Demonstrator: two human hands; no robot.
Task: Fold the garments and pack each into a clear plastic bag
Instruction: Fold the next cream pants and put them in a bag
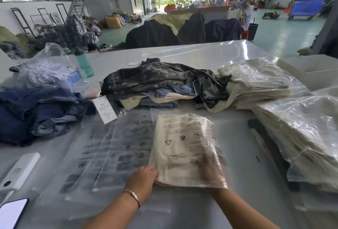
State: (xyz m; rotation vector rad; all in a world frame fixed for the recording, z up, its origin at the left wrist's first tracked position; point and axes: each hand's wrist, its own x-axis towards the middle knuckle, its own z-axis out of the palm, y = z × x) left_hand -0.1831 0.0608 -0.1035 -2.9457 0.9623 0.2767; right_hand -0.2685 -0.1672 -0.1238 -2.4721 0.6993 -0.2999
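1. Head view: you are working on the cream folded garment (182, 148), which is already lying inside a clear printed bag (212, 181) at the near centre of the table (237, 157), on top of a fan of empty bags (109, 148).
2. Your left hand (141, 179) is holding the pack's edge at 7 o'clock, fingers curled under it.
3. Your right hand (210, 170) is reaching into the bag mouth at 5 o'clock; through the film and blur I cannot tell how its fingers lie.
4. The cloth is looking soft and light, so it will likely sag; the film is looking slick and thin. Taking hold at the two near corners seems wisest.
5. Unfolded garments (164, 80) are waiting at 12 o'clock; packed stacks (300, 137) are sitting at 3 o'clock.
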